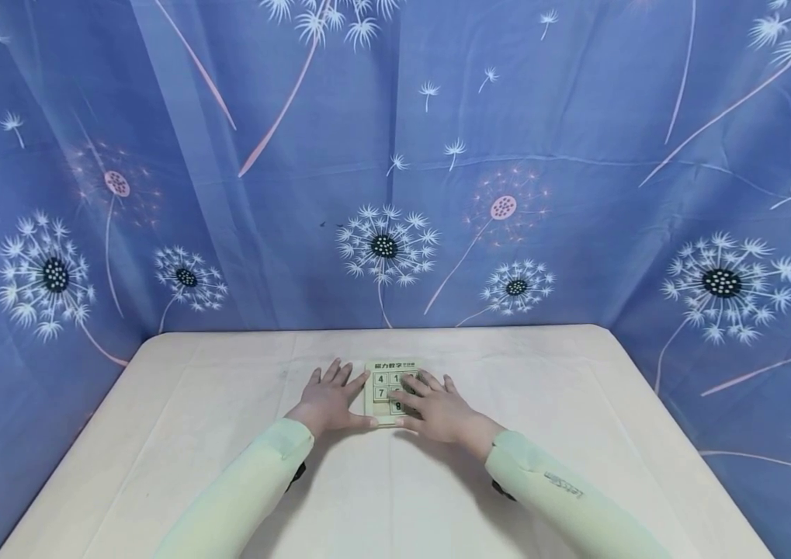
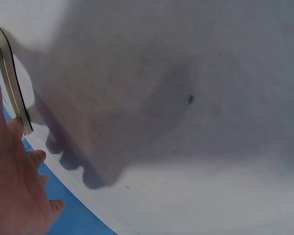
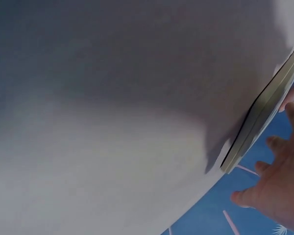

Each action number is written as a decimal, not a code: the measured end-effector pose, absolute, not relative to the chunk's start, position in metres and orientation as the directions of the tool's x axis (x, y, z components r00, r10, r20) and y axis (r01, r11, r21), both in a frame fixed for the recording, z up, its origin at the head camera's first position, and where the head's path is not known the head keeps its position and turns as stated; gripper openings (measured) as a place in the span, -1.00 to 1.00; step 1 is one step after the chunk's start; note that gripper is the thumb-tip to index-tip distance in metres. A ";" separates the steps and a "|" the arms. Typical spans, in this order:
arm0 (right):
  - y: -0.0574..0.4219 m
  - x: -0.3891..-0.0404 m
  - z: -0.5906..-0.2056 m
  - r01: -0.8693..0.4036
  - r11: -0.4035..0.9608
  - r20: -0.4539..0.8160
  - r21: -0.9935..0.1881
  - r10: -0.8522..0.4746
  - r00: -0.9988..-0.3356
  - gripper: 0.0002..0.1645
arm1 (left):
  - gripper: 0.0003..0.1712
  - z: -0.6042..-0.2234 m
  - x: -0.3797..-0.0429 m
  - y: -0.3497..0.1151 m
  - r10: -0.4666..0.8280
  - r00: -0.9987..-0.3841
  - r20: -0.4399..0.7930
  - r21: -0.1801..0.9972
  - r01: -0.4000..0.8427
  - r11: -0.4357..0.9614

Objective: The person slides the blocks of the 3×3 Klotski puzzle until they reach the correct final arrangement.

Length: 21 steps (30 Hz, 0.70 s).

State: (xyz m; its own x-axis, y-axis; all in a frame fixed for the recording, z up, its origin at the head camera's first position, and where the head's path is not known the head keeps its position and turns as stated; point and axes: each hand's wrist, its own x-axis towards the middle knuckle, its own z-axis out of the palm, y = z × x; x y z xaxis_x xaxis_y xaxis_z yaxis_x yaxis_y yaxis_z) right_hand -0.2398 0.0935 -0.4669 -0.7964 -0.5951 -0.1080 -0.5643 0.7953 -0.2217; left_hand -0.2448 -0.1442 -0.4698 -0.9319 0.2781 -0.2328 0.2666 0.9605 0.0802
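A pale green number sliding puzzle [image 1: 379, 410] lies flat on the table, dark lettering along its far edge. Tiles marked 4, 1, 7 and 8 show; others are partly hidden under fingers. Bare frame shows at its near left. My left hand [image 1: 328, 400] is spread beside it, index fingertip at the left edge and thumb at the near left corner. Over the puzzle's right side, my right hand [image 1: 442, 410] extends straight fingers across the tiles, its thumb at the near edge. In both wrist views, the puzzle's side edge [image 2: 12, 78] [image 3: 262, 112] appears next to the hand.
A cream-covered table [image 1: 227, 388] spreads around the puzzle. Behind and at both sides hangs a blue curtain [image 1: 283, 256] with a dandelion print. Light green sleeves cover both forearms, a dark strap edge showing under each.
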 end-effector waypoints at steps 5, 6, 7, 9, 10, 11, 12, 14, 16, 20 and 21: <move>0.088 -0.241 -0.467 -0.563 0.796 -0.122 -0.224 -0.596 -0.794 -0.31 | 0.13 -0.469 -0.244 -0.145 0.276 -0.932 -0.234 0.074 0.266 0.961; 0.087 -0.241 -0.467 -0.561 0.798 -0.127 -0.221 -0.594 -0.794 -0.31 | 0.13 -0.469 -0.244 -0.145 0.276 -0.932 -0.235 0.074 0.266 0.961; 0.087 -0.241 -0.468 -0.560 0.800 -0.132 -0.215 -0.592 -0.795 -0.31 | 0.13 -0.469 -0.245 -0.145 0.276 -0.932 -0.235 0.073 0.266 0.961; 0.086 -0.241 -0.468 -0.558 0.805 -0.142 -0.201 -0.588 -0.797 -0.32 | 0.13 -0.468 -0.244 -0.145 0.275 -0.931 -0.239 0.077 0.264 0.961; 0.085 -0.241 -0.468 -0.560 0.806 -0.145 -0.195 -0.588 -0.796 -0.32 | 0.13 -0.468 -0.244 -0.145 0.275 -0.931 -0.241 0.078 0.264 0.961; 0.085 -0.241 -0.468 -0.561 0.806 -0.145 -0.190 -0.588 -0.796 -0.32 | 0.13 -0.468 -0.244 -0.145 0.274 -0.931 -0.242 0.080 0.263 0.962; 0.085 -0.241 -0.469 -0.559 0.808 -0.148 -0.187 -0.586 -0.797 -0.32 | 0.13 -0.468 -0.245 -0.145 0.274 -0.930 -0.244 0.081 0.262 0.962; 0.085 -0.241 -0.471 -0.558 0.810 -0.149 -0.179 -0.583 -0.798 -0.32 | 0.13 -0.468 -0.245 -0.146 0.276 -0.930 -0.243 0.084 0.263 0.961; 0.085 -0.241 -0.473 -0.554 0.812 -0.146 -0.183 -0.580 -0.801 -0.32 | 0.13 -0.468 -0.245 -0.146 0.276 -0.930 -0.243 0.084 0.264 0.961; 0.087 -0.241 -0.475 -0.548 0.812 -0.138 -0.200 -0.577 -0.805 -0.31 | 0.13 -0.468 -0.244 -0.145 0.279 -0.930 -0.240 0.084 0.267 0.960; 0.087 -0.241 -0.474 -0.548 0.811 -0.136 -0.204 -0.578 -0.805 -0.31 | 0.13 -0.467 -0.244 -0.145 0.279 -0.930 -0.239 0.084 0.267 0.960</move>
State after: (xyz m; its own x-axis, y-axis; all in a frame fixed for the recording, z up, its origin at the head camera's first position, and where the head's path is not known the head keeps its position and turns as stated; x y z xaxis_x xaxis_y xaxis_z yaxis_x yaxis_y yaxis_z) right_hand -0.2407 0.0868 -0.4745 -0.8048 -0.5777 -0.1361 -0.5478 0.8113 -0.2040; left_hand -0.2442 -0.1449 -0.4674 -0.9299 0.2791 -0.2394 0.2665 0.9602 0.0841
